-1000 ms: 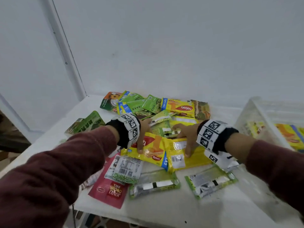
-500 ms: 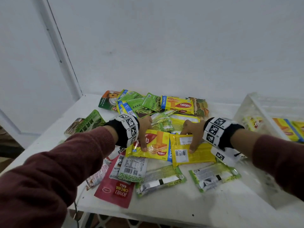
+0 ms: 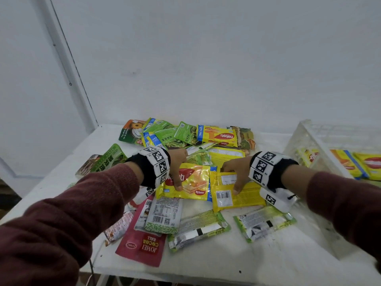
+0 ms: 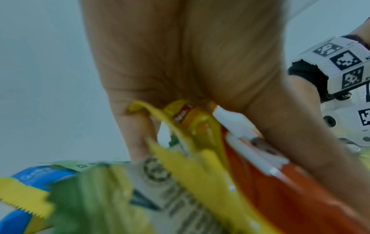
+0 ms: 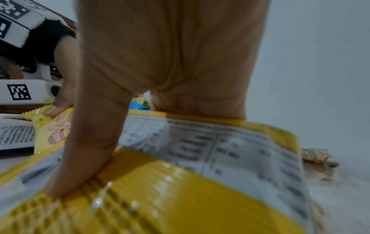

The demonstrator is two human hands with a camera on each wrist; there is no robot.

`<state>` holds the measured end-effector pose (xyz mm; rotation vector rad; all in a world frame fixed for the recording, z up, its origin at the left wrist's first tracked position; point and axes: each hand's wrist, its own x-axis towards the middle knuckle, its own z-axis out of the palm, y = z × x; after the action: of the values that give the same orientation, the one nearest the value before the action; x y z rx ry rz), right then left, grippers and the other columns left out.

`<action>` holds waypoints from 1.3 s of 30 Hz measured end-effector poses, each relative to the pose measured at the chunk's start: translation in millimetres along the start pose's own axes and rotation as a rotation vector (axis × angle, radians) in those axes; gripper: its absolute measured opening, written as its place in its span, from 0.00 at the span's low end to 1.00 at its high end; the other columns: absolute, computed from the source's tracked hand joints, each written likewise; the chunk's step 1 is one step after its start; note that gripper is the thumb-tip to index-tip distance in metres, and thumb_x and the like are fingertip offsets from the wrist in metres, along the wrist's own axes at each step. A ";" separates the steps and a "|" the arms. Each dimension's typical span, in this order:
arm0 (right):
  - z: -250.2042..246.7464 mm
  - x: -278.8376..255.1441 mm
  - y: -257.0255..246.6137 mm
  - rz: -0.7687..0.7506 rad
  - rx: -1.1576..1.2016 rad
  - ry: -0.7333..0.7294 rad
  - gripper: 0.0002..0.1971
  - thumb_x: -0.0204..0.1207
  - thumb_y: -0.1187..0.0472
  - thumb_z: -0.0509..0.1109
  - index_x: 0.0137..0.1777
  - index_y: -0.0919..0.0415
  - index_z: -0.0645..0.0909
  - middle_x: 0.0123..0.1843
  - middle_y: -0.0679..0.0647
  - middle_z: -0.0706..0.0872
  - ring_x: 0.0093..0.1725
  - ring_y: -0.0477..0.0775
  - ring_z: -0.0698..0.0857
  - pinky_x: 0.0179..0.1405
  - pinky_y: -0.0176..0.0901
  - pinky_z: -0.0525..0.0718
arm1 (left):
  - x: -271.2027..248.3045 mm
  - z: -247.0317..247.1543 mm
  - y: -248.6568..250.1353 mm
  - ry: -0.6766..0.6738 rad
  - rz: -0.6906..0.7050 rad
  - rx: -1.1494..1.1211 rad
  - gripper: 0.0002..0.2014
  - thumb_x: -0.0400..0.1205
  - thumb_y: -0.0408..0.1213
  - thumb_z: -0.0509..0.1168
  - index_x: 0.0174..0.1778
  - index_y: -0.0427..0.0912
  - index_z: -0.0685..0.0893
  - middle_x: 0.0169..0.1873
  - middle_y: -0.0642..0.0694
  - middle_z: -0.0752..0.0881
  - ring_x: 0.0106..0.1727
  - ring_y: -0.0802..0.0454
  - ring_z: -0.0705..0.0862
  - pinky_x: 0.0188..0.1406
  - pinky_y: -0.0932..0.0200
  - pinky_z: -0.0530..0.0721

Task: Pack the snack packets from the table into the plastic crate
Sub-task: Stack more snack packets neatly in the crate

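Plastic crate [image 3: 305,141], right of worktop [image 3: 237,254]: a few yellow wafer packets [image 3: 358,164] inside, seemingly four. Left hand [image 3: 177,168] pinches Nabati wafer packet [image 3: 191,182]; right hand [image 3: 237,172] grips back-up yellow packet [image 3: 237,195]. Roughly twenty packets remain unpacked

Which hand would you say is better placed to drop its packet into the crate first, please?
Probably the right hand: it grips the yellow packet nearest the plastic crate on that side; the left hand is farther away.
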<state>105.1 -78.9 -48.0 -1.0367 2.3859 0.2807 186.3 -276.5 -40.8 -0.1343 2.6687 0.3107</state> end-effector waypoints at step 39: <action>-1.6 -325.6 327.8 0.603 0.483 0.725 0.14 0.66 0.56 0.79 0.47 0.64 0.85 0.39 0.58 0.83 0.37 0.55 0.80 0.31 0.38 0.75 | 41.8 -94.1 424.2 0.512 0.421 -0.152 0.24 0.60 0.54 0.79 0.35 0.38 0.79 0.33 0.44 0.78 0.33 0.49 0.76 0.34 0.58 0.72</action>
<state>52.3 347.2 122.7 -0.1696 3.1345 -0.5448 47.9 110.6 106.0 0.3543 3.1644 0.6932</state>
